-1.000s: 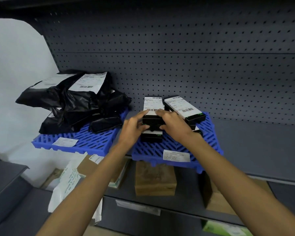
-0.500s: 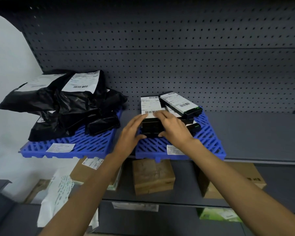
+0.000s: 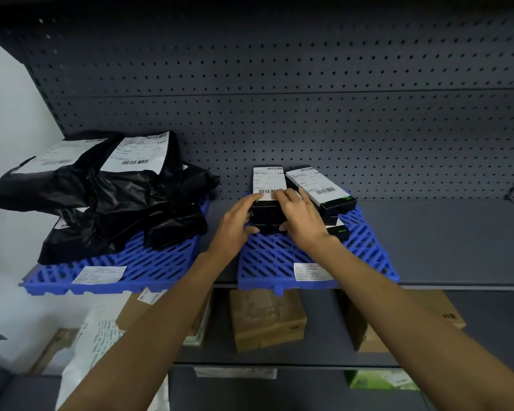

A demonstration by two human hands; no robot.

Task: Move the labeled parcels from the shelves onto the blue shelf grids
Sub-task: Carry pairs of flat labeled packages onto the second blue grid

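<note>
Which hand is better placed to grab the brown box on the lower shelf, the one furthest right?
Probably the right hand: its forearm passes over that brown box, while the left hand sits further left. Both grip the black box stack on the blue grid.

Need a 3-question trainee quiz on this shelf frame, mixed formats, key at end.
1. True or false: the left hand and the right hand both hold the black box stack on the right blue grid.
2. What lies on the left blue grid? A black bags; B green bottles; C tools.
3. Fill in: the brown cartons sit on the shelf ___ the grids.
Key: 1 true; 2 A; 3 below.
</note>
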